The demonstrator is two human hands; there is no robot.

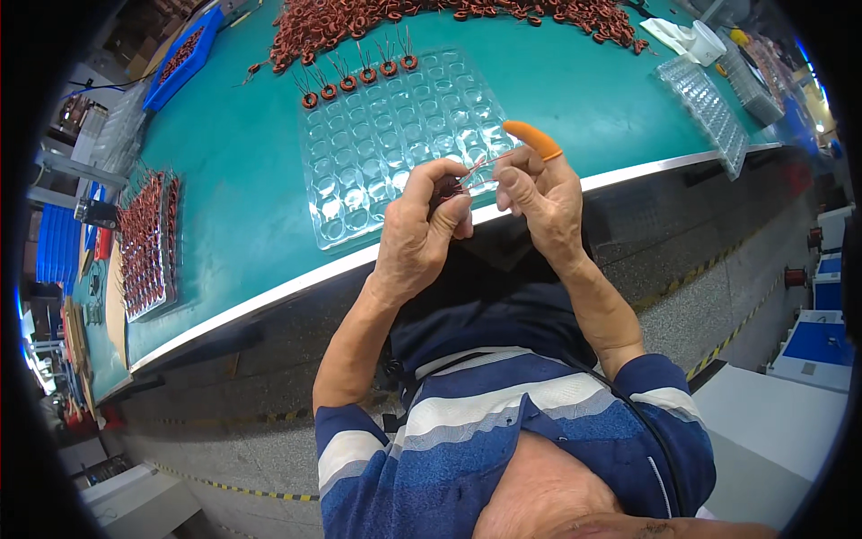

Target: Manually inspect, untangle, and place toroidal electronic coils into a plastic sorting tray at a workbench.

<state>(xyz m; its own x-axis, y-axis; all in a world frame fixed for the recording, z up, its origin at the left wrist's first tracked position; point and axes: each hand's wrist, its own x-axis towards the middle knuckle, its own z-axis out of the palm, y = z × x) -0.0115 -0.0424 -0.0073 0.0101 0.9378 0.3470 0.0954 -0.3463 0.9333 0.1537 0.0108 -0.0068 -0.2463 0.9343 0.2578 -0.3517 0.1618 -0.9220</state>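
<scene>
My left hand point(417, 225) grips a small ring coil point(446, 188) wound with copper-coloured wire, mostly hidden by the fingers. Its thin wire leads point(481, 165) stretch across to my right hand point(549, 205). There the thumb and fingers pinch at the wire ends, while a finger in an orange finger cot point(533, 138) points out to the left. Both hands are just over the table's near edge, by a clear plastic tray point(346, 171) with round pockets. Along the tray's far row sit several wound coils point(368, 75), their leads standing up.
A big heap of coils point(359, 27) covers the far side of the green table point(238, 189). Stacked filled trays point(148, 247) stand at the left, below a blue bin point(184, 58). Clear trays point(705, 103) and a white cup point(707, 42) are at the right.
</scene>
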